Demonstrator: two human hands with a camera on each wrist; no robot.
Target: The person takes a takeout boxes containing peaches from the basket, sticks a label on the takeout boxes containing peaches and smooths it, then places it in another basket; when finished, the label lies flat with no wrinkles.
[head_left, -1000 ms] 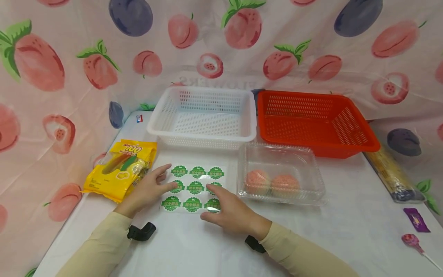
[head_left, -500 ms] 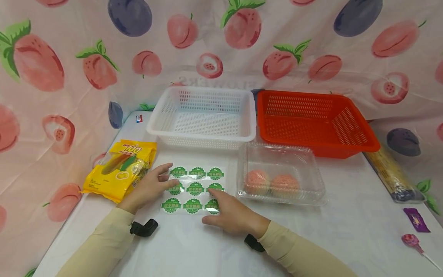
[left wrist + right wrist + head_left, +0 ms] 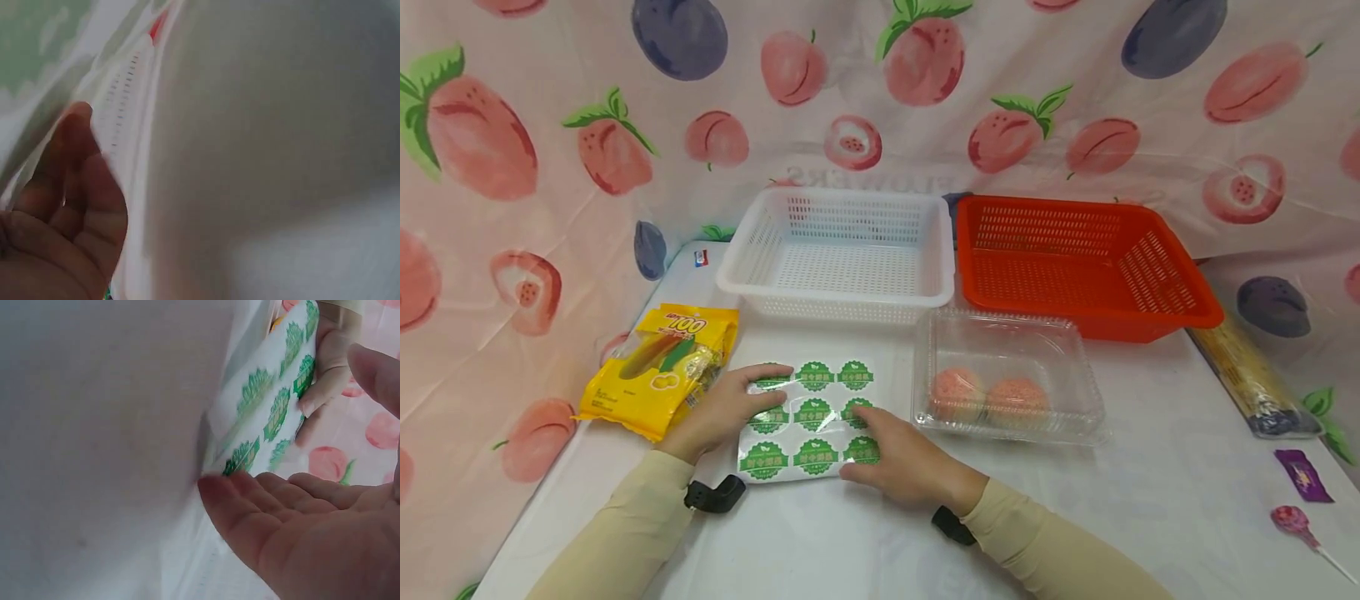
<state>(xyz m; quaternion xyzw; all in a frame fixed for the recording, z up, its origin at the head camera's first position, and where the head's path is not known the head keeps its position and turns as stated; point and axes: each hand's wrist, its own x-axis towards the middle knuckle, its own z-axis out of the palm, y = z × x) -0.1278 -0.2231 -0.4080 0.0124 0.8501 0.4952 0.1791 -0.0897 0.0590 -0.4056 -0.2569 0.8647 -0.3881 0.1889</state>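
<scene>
A clear-backed sheet of round green stickers [image 3: 815, 415] lies between my two hands, its near edge lifted a little off the white table. My left hand [image 3: 722, 412] pinches the sheet's left side between thumb and fingers; in the left wrist view the fingers [image 3: 81, 200] are bent at its edge. On the other side my right hand [image 3: 917, 462] reaches over the sheet's right edge, thumb and fingers spread apart. The right wrist view shows its fairly straight fingers [image 3: 269, 506] close by a corner of the sheet; whether they touch it I cannot tell.
A yellow candy bag [image 3: 662, 367] lies left. Behind stand a white basket [image 3: 842, 298] and a red basket [image 3: 1150, 325]. To the right is a clear clamshell box [image 3: 1011, 333] with two pink-topped buns, then a long packet [image 3: 1255, 383], a purple sweet [image 3: 1302, 475] and a lollipop [image 3: 1291, 520].
The sticker sheet has come up and shifted left and towards me, with its near edge raised. My left hand has moved slightly right onto it; my right hand has barely moved.
</scene>
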